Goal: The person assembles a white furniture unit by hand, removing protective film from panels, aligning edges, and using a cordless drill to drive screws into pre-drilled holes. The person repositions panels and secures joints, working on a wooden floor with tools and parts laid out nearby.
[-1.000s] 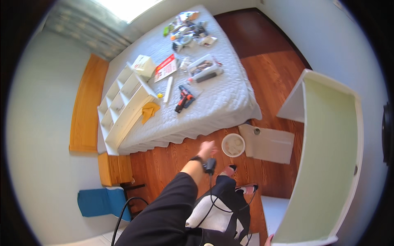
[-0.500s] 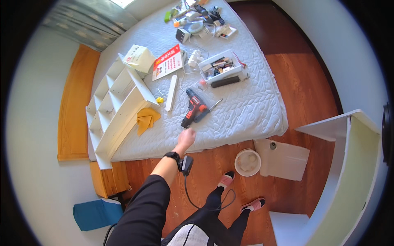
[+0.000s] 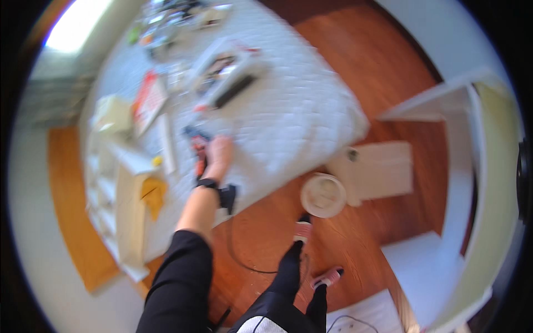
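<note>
My left hand (image 3: 220, 152), with a black watch (image 3: 208, 183) on the wrist, is over the mattress against the right side of a black and red cordless drill (image 3: 199, 151). Motion smears the fingers, so whether they grip anything does not show. The screwdriver seen earlier beside the drill is hidden around my hand. Left of the drill lie a long white strip (image 3: 166, 143) and a small yellow thing (image 3: 157, 161). My right hand is out of view.
On the mattress (image 3: 294, 111) stand a white tool box (image 3: 200, 77), a white shelf unit (image 3: 130, 205) with a yellow cloth (image 3: 154, 194), and a clutter heap (image 3: 172, 22). A white bucket (image 3: 323, 194) and cardboard (image 3: 383, 169) lie on the floor. White furniture panels (image 3: 466, 166) stand right.
My left hand has moved from the mattress's near edge up to the drill's right side. The whole view has swung and blurred, with the bed now further left. More floor shows at lower right.
</note>
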Demonstrator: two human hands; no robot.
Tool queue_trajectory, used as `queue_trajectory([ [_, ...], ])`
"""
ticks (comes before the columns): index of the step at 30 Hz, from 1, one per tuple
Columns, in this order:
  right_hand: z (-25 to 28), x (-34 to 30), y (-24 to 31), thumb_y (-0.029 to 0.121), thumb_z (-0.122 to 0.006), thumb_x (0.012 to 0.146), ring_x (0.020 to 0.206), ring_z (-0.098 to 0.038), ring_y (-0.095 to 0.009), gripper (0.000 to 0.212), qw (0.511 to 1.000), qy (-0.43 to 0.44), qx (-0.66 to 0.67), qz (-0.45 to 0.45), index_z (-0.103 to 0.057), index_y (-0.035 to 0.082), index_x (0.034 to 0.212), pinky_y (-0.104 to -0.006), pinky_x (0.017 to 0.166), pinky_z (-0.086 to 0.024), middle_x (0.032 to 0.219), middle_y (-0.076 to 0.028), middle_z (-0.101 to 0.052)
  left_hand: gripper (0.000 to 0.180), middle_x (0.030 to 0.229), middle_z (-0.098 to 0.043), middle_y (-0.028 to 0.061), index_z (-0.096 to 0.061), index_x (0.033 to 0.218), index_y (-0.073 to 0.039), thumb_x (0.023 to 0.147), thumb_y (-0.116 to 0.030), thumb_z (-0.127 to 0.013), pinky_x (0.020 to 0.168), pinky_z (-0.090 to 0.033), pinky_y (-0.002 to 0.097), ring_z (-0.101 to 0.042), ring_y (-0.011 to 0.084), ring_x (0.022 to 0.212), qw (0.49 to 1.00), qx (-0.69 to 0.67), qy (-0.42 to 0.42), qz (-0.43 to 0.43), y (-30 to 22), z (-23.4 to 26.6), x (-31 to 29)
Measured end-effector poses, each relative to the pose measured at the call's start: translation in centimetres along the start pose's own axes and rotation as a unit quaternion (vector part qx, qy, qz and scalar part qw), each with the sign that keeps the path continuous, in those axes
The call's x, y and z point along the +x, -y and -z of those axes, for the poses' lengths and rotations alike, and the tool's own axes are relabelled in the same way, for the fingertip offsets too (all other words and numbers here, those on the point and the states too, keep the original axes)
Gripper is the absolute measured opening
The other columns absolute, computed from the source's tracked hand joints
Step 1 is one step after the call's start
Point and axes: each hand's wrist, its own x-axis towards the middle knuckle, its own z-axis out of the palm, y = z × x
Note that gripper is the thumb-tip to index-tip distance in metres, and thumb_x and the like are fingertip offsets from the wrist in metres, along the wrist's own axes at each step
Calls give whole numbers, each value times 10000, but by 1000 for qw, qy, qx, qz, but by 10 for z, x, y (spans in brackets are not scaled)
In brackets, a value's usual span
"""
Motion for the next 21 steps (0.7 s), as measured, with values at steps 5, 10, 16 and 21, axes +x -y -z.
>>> queue_trajectory([
  [5, 69, -9, 32, 308, -324, 1002, 1208, -508, -336, 428, 990, -9, 143, -15, -513, 51, 1288, -515, 1013, -418, 1306, -123, -553, 314, 928, -688, 244, -692, 917, -10, 738, -252, -601, 767, -532, 489, -683, 388, 888, 937, -269, 154, 160, 25, -11, 8],
  [10, 82, 2, 53, 316, -314, 1002, 1202, -513, -337, 432, 977, 22, 202, -59, -512, 56, 1285, -516, 1005, -426, 1301, -120, -556, 164, 544, -521, -31, -670, 790, -55, 782, -218, -652, 375, -287, 253, -412, 80, 419, 729, -598, 248, 223, 46, -2, 35],
  [16, 82, -7, 59, 335, -340, 998, 1178, -517, -347, 430, 973, 13, 222, -63, -502, 71, 1295, -498, 1000, -447, 1270, -152, -551, 196, 633, -521, -51, -685, 959, -81, 885, -247, -612, 384, -223, 231, -322, 31, 429, 636, -715, 29, 290, 80, 51, 107],
  [21, 85, 1, 55, 397, -359, 967, 1229, -471, -362, 490, 972, 14, 230, -33, -500, 71, 1304, -512, 1018, -417, 1329, -167, -495, 148, 741, -654, -10, -706, 962, -92, 886, -200, -638, 404, -315, 205, -438, 42, 453, 690, -709, 57, 135, 29, 181, 124],
])
